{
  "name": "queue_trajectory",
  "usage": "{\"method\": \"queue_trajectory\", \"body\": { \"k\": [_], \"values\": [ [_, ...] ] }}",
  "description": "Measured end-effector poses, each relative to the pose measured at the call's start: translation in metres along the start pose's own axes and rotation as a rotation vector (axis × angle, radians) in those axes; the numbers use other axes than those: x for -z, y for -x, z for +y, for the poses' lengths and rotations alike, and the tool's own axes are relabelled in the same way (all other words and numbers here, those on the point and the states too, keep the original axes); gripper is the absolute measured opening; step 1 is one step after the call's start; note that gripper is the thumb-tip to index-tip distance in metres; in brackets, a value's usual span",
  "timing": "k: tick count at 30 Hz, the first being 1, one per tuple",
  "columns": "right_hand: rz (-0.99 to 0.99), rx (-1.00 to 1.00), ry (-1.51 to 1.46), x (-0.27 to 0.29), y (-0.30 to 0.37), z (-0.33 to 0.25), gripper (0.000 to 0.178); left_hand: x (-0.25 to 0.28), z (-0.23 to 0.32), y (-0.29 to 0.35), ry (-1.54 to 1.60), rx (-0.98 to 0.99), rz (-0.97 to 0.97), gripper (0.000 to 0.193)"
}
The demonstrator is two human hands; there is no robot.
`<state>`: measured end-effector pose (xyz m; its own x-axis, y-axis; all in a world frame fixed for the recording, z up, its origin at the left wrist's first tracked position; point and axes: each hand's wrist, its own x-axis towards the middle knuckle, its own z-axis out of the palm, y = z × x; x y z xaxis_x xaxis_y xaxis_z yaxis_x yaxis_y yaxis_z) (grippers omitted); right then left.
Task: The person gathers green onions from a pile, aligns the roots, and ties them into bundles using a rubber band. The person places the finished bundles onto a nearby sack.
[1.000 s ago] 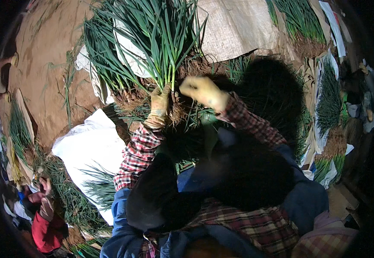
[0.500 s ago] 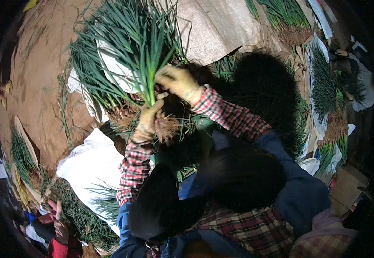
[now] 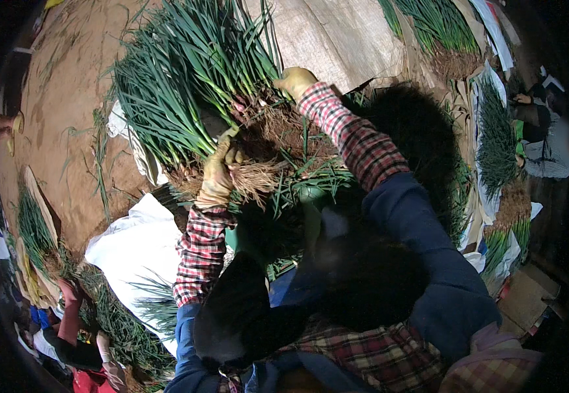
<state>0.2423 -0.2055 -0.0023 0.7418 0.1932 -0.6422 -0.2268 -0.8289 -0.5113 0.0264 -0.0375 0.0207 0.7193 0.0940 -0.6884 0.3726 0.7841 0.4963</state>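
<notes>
Left of centre, the gloved left hand (image 3: 221, 165) grasps a green onion bunch (image 3: 214, 98) near its base, roots (image 3: 258, 180) jutting right, leaves above. Upper centre, the right hand (image 3: 295, 82) borders the onion pile (image 3: 160, 111); its grip I cannot tell.

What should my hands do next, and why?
Perhaps draw another stalk toward you with the right hand: its fingers are at the edge of the green onion heap, while the left hand grips a small bunch, roots hanging out beside it.
</notes>
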Motion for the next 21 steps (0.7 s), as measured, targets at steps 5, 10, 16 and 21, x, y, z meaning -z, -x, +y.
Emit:
{"method": "queue_trajectory", "body": {
  "k": [5,10,16,21],
  "values": [
    [-0.321,0.042,-0.262,0.029,0.044,-0.030,0.060,-0.005,-0.012,0.018,-0.160,-0.058,-0.045,0.026],
    [-0.381,0.169,-0.594,-0.001,0.100,-0.035,0.027,-0.013,-0.025,0.011,-0.152,-0.036,-0.137,0.021],
    [-0.034,0.603,-0.292,-0.087,0.109,0.005,0.016,0.003,-0.037,0.003,-0.415,-0.091,-0.028,0.042],
    [0.279,1.289,-0.091,-0.082,0.151,0.025,0.014,0.016,-0.047,0.014,-0.382,-0.072,-0.081,0.033]
  ]
}}
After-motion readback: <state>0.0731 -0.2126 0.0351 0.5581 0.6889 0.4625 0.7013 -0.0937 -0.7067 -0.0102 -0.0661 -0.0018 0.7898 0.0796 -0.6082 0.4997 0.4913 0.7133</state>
